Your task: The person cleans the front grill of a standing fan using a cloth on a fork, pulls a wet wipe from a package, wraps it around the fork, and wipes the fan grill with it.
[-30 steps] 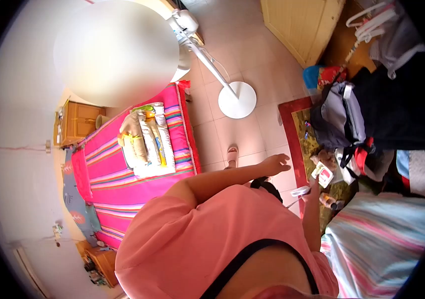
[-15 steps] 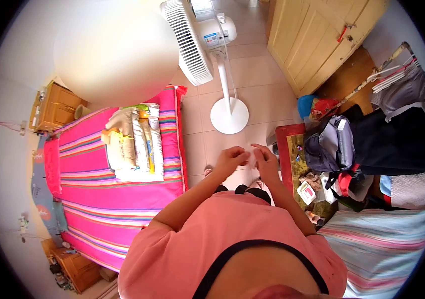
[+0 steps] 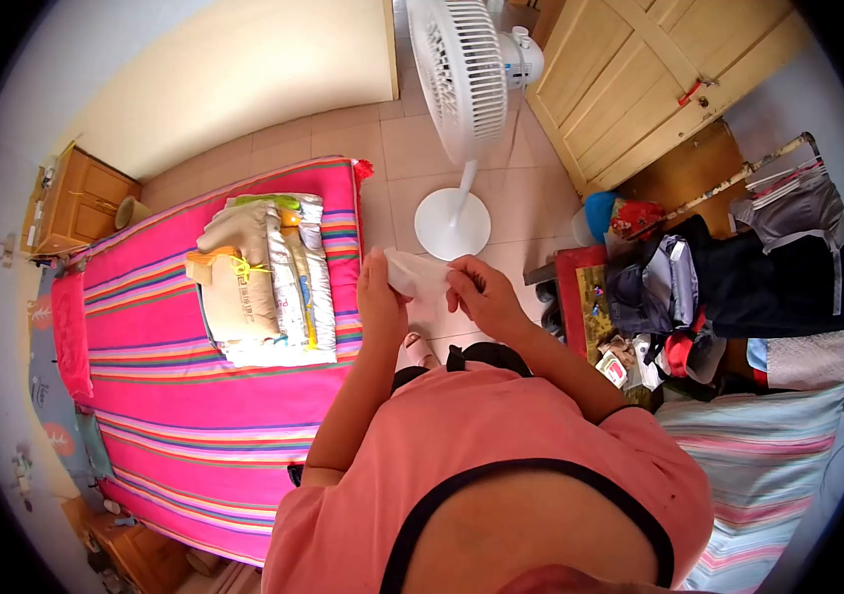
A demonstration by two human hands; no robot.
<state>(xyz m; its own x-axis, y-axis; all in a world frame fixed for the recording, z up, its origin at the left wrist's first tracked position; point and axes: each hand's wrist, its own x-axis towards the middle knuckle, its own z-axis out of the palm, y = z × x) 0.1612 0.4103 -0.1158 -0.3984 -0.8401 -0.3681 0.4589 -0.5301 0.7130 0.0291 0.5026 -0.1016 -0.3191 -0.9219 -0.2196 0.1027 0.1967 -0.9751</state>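
A thin, whitish see-through piece of plastic film [image 3: 420, 274] is stretched between my two hands, in front of my body; whether it is a bag or a glove I cannot make out. My left hand [image 3: 380, 297] pinches its left side. The right side is gripped by the curled fingers of my right hand [image 3: 481, 299]. Below the film is the tiled floor, and my left hand is near the edge of the pink striped bed [image 3: 244, 406].
A white standing fan [image 3: 460, 89] rises ahead from its round base [image 3: 453, 224]. Folded bedding [image 3: 269, 282] lies on the bed. To the right, a low table [image 3: 580, 297] holds bags and small items beside dark clothes [image 3: 768, 287]. A yellow wooden door [image 3: 650, 79] stands beyond.
My hands have moved left and apart, spreading the film between them. The fan head has turned. A large blurred pale shape at the upper left is gone from view.
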